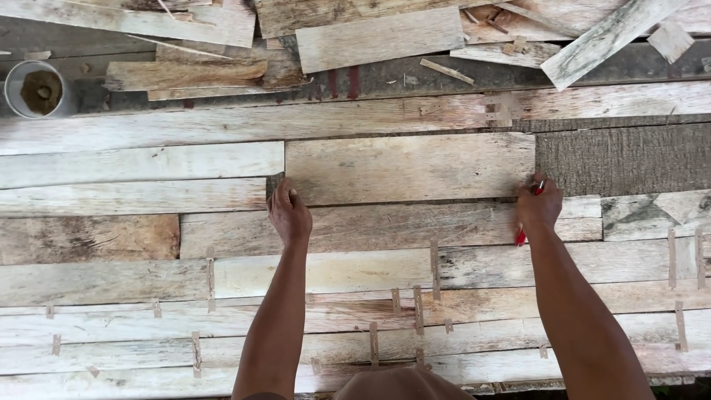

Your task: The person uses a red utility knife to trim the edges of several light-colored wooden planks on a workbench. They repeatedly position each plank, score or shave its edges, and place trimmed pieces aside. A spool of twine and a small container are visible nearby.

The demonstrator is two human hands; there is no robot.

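Between the two hands lies a pale board (409,168), flat on a bed of weathered planks (326,274). Left hand (288,214): on the board's lower left corner, fingers curled loosely, gripping nothing. Right hand (538,207): at the board's lower right corner, fingers pressed together around a red pen (521,236); one red end shows above the knuckles, the other below the palm. Beyond the right hand, a dark rough slab (626,158) sits just beside the board's end. Far up and left of the left hand stands a white cup (35,89) with brown contents. Loose offcuts (379,37) lie well above both hands. Thin wood strips (418,310) cross the planks below the wrists.
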